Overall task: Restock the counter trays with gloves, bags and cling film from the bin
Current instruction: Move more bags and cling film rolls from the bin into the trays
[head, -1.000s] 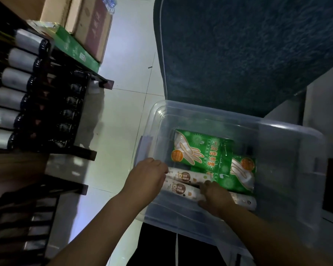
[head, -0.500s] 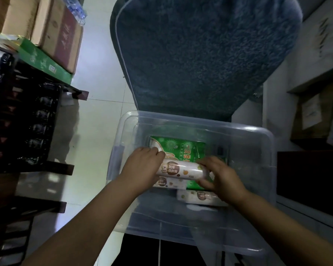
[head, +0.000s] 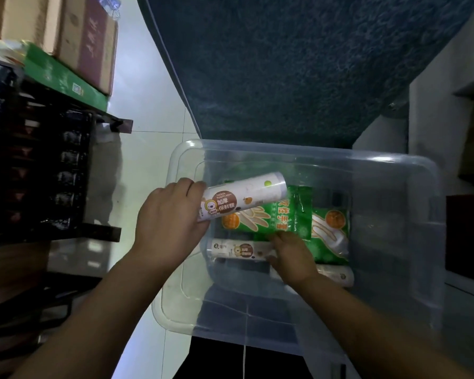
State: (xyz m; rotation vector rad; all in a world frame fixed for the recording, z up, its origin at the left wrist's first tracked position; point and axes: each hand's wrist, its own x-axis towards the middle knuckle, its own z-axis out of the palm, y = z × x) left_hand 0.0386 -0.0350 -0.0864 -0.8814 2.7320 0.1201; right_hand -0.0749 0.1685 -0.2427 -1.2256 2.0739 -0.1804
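both bare forearms are reaching in from the near edge toward a clear plastic bin [head: 394, 170] that is sitting on the pale tiled floor [head: 153, 110]. the left hand [head: 170, 220] is closing its grip around the near end of a white cling film roll [head: 244, 195], holding it lifted and tilted over the bin, its far end pointing toward 2 o'clock. the right hand [head: 293, 255] is lying low inside the bin, its fingers curling onto the near edge of a green glove pack [head: 282, 214]; a firm grip cannot be told. a second cling film roll [head: 236, 250] is lying flat at 9 o'clock of that hand, and another green glove pack [head: 330, 233] is lying at its 2 o'clock. beyond the bin a dark blue carpet [head: 298, 64] is spreading, and at 10 o'clock cardboard boxes [head: 80, 42] are stacked on a dark rack [head: 39, 170].
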